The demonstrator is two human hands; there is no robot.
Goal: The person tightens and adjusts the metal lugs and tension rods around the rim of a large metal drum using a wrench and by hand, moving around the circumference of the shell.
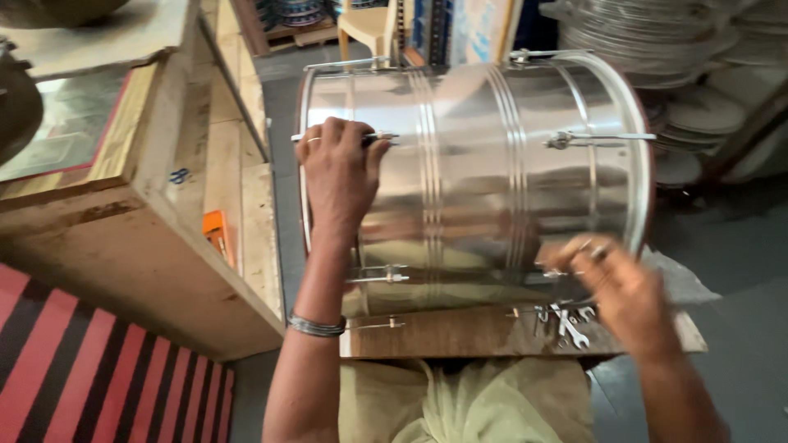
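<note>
while left hand (341,168) grip pinches drum (484,172) rod, right hand (620,291) grip blurred, unclear.

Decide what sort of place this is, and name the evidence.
Probably a drum-making workshop: a shiny steel drum shell lies on a wooden board, spanners beside it, and stacked round drum skins behind.

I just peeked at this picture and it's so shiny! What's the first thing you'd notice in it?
The big shiny metal drum lying on its side fills the middle, resting on a wooden board. The left hand presses on its left end by a tuning rod, while the blurred right hand works at the lower right rim. Small spanners lie on the board just below it.
</note>
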